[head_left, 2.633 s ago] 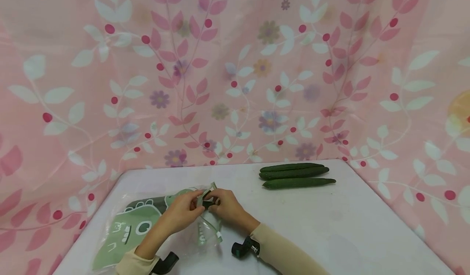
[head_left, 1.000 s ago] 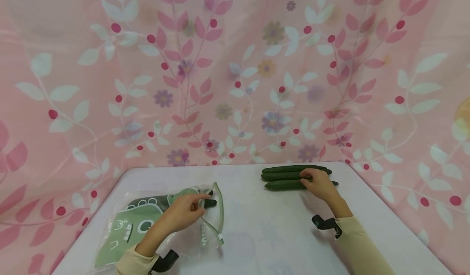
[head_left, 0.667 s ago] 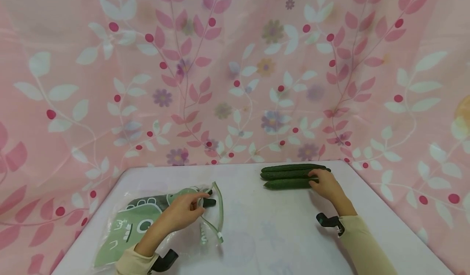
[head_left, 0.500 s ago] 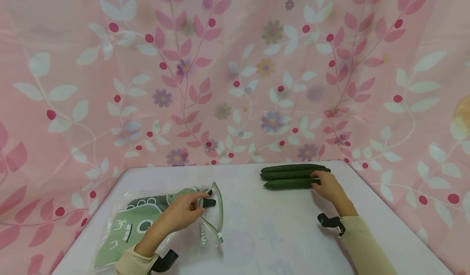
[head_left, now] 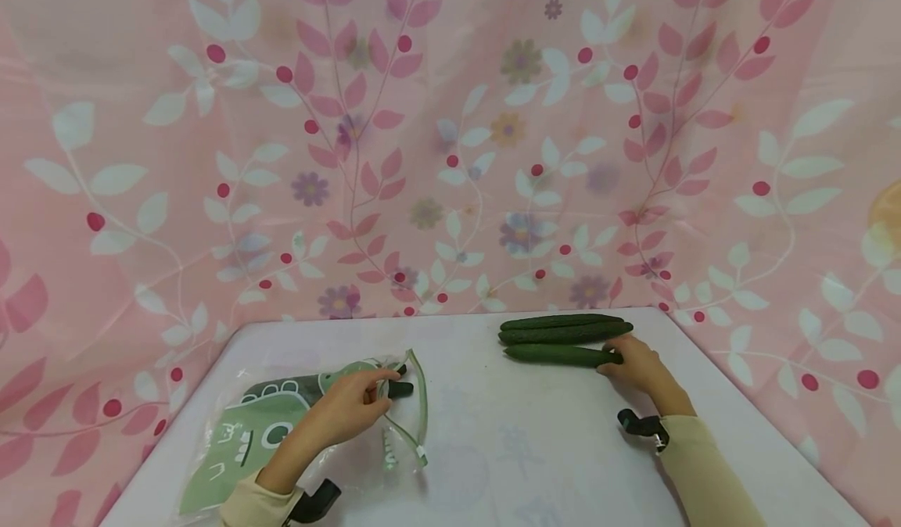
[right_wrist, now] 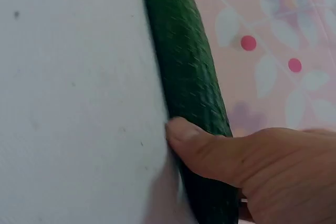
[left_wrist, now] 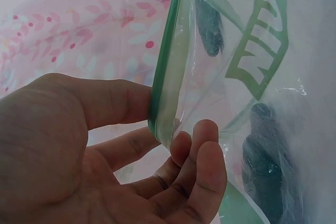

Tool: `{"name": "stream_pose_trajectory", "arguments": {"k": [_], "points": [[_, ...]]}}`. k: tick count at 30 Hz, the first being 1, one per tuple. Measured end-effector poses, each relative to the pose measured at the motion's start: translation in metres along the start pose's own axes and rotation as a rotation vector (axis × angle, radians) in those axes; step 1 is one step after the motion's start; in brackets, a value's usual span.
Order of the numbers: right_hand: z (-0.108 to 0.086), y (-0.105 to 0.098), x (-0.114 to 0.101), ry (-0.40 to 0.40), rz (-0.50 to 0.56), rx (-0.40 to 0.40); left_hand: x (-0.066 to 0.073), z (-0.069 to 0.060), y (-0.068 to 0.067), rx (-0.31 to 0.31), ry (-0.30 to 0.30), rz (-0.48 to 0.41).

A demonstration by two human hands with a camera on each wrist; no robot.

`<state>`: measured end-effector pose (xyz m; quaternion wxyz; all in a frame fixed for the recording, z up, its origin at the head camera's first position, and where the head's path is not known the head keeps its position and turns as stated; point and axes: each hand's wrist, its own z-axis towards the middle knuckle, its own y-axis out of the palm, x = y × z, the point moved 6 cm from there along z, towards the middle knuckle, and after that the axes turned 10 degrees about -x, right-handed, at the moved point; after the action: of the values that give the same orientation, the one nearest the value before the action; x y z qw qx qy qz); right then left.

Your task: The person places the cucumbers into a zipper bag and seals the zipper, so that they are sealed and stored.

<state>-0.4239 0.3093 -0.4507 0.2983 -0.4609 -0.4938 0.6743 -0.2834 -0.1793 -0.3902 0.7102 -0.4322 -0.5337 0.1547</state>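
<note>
The left hand pinches the green zip edge of a clear plastic bag printed with green cartoon shapes. Through the plastic in the left wrist view show dark green cucumbers; in the head view their ends stick out at the bag's mouth. At the right, the right hand grips the right end of the nearest loose cucumber, its thumb on one side in the right wrist view, where the cucumber fills the middle. The fingers' far side is hidden there.
Two more cucumbers lie side by side behind the gripped one, near the back edge of the white table. A pink floral curtain hangs behind the table. Each wrist carries a small black camera.
The right hand has left the bag and reached the cucumbers, then slid to the right end of the nearest one, which has turned slightly away from the others. The left hand has stayed at the bag.
</note>
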Motion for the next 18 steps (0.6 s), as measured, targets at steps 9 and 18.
{"name": "stream_pose_trajectory", "arguments": {"k": [9,18], "points": [[-0.006,-0.001,0.007,-0.088,0.088,-0.015,0.000,-0.001,0.000,0.001,-0.013,0.003],[-0.002,-0.009,-0.003,-0.110,0.154,0.027,-0.001,0.000,0.000,-0.010,-0.007,-0.005]]}}
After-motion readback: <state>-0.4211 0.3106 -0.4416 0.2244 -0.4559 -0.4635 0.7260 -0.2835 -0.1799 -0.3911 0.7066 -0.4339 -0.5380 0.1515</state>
